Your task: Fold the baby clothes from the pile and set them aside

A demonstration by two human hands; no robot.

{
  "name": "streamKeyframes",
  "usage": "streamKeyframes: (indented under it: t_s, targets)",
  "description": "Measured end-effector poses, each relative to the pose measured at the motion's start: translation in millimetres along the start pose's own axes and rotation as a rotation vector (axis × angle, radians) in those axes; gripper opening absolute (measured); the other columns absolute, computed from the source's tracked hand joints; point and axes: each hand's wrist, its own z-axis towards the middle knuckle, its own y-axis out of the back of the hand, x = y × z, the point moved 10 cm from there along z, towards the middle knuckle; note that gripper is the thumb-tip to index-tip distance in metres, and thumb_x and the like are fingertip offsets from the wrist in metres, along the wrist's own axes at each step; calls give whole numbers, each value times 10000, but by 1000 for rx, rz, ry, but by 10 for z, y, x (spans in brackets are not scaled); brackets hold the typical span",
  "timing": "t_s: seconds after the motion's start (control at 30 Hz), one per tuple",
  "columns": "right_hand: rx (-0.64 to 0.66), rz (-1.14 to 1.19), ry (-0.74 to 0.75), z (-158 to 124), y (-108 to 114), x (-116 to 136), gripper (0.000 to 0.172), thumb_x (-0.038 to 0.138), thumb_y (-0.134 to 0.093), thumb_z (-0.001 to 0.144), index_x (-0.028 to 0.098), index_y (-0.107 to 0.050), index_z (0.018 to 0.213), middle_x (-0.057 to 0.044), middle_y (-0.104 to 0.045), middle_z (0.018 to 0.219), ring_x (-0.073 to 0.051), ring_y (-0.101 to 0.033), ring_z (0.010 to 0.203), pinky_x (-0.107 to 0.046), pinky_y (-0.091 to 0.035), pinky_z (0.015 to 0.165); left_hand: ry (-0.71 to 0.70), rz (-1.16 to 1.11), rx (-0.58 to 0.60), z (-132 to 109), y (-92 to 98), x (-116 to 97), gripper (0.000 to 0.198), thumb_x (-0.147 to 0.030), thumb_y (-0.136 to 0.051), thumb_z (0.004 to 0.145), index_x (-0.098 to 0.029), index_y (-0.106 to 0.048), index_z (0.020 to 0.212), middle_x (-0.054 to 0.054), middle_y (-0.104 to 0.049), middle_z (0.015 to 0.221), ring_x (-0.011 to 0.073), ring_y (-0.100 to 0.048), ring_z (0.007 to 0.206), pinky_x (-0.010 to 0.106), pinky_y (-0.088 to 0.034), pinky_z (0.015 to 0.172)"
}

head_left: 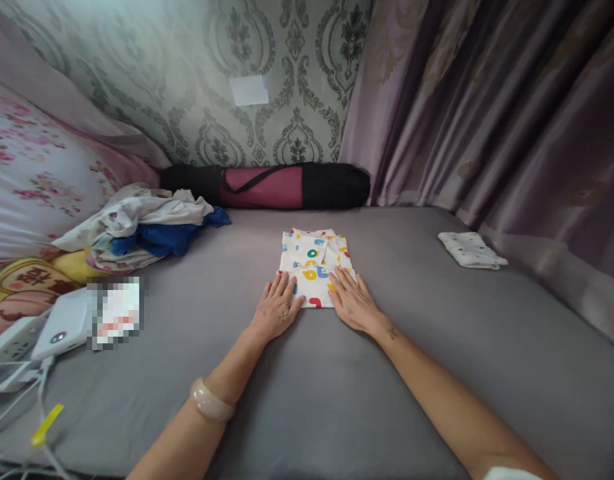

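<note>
A small white garment (pixel 314 257) printed with coloured letters lies folded into a rectangle in the middle of a grey bed sheet (pixel 337 387). My left hand (pixel 277 308) rests flat on its near left corner, fingers spread. My right hand (pixel 351 300) lies flat on its near right edge, fingers stretched out. Neither hand grips anything. A pale bangle (pixel 211 400) sits on my left wrist.
A heap of white and blue clothes (pixel 147 227) lies at the left. A folded white cloth (pixel 471 250) sits at the right by purple curtains (pixel 511 120). A black and maroon roll bag (pixel 271 185) lies against the wall. A white device (pixel 67 323) and cables (pixel 17 393) are at the near left.
</note>
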Motion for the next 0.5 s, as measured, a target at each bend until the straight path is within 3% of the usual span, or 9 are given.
streamKeyframes:
  t_s: [0.2, 0.33, 0.43, 0.5]
  targets:
    - [3, 16, -29, -21, 5, -64, 583, 393, -188, 977, 130, -313, 1482, -107, -216, 1553, -241, -175, 1432, -487, -167, 1149, 76, 3, 39, -7, 0, 142, 616, -475, -235, 966, -118, -327, 1460, 138, -217, 1555, 307, -184, 1434, 486, -206, 1142]
    - [-79, -4, -70, -16, 117, -96, 587, 370, -201, 974, 82, -314, 1473, -124, -231, 1547, -246, -173, 1432, -478, -151, 1155, 69, -25, -38, -23, 111, 175, 544, -413, -243, 971, -146, -384, 1424, 130, -268, 1541, 286, -212, 1430, 493, -215, 1141]
    - [-174, -26, -5, -7, 269, 5, 581, 353, -192, 978, 80, -292, 1481, -107, -192, 1560, -226, -114, 1445, -455, -102, 1171, 81, -55, -125, -47, 245, 203, 527, -387, -218, 980, -147, -390, 1416, 132, -314, 1525, 256, -232, 1428, 473, -210, 1151]
    - [-168, -21, 55, 5, 279, 83, 579, 360, -186, 982, 93, -290, 1485, -93, -182, 1564, -214, -107, 1446, -435, -94, 1176, 95, -72, -145, -63, 293, 221, 531, -390, -200, 981, -148, -389, 1415, 132, -334, 1516, 247, -235, 1428, 466, -213, 1153]
